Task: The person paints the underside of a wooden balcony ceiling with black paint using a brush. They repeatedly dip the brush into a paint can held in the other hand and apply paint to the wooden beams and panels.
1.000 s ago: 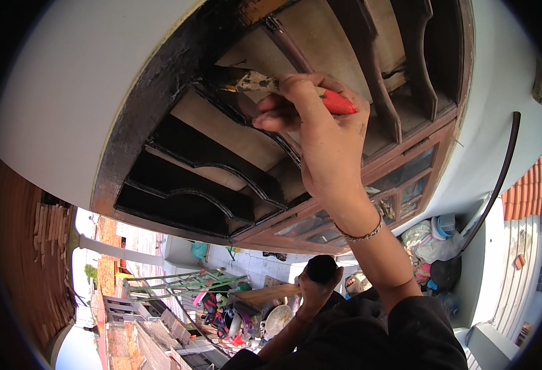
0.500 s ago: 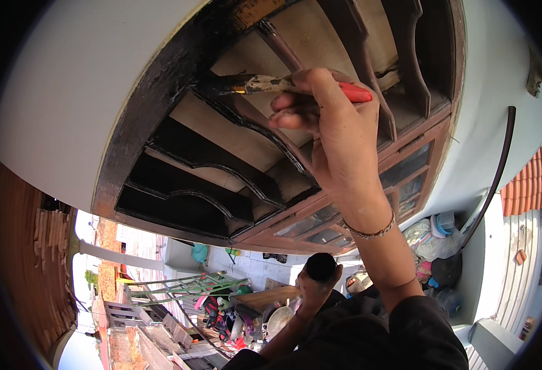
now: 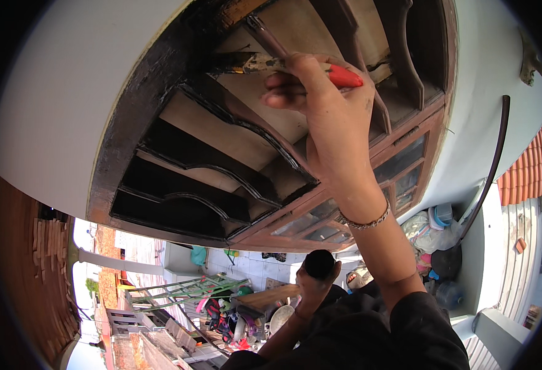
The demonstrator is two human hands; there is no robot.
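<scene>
My right hand [image 3: 342, 120], raised in front of a wooden window frame with wavy slats, is closed around a paintbrush [image 3: 260, 62] with a red handle end. The brush's dark bristles point left and reach the frame's wide outer border [image 3: 154, 80], which is coated in glossy black. Slats [image 3: 212, 161] on the lower left are black too, while those at the upper right [image 3: 400, 49] are still brown. Low at my waist, my left hand [image 3: 314, 291] grips a small round container [image 3: 319, 264] whose inside looks black, probably paint.
Brown glazed panels [image 3: 400, 166] adjoin the slats. Below stand a green metal ladder-like frame [image 3: 184, 291], a wooden board [image 3: 265, 297] and piled household items. Plastic bags and a blue tub [image 3: 442, 214] sit at right, near a dark hose or pipe [image 3: 498, 148] along the white wall.
My right hand and the brush have moved up along the black border. The whole view has shifted slightly left. My left hand keeps hold of the container.
</scene>
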